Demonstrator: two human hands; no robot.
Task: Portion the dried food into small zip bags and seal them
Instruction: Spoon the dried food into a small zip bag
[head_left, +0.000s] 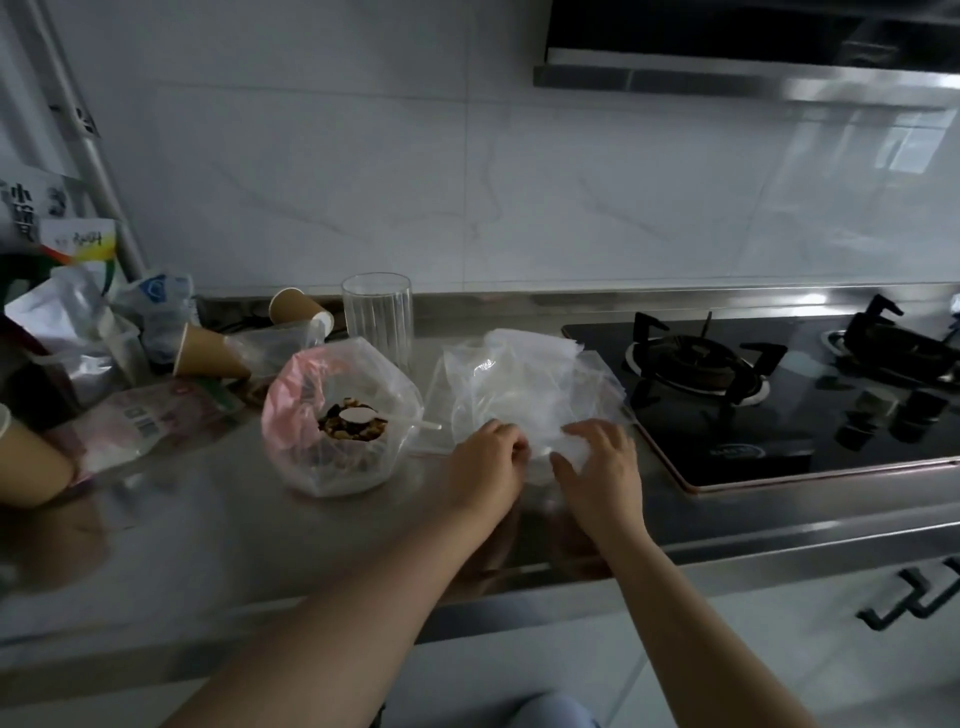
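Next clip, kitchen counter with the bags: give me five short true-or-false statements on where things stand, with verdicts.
1. Both hands are on the pile of clear bags. True: left hand and right hand handle its near edge.
2. A white scoop lies in the bag of dried food. True.
3. The drinking glass stands on the stove. False: it stands on the counter, behind the food bag.
4. The food bag is sealed. False: its mouth is open.
5. The paper cups behind the food bag stand upright. False: they lie tipped over.
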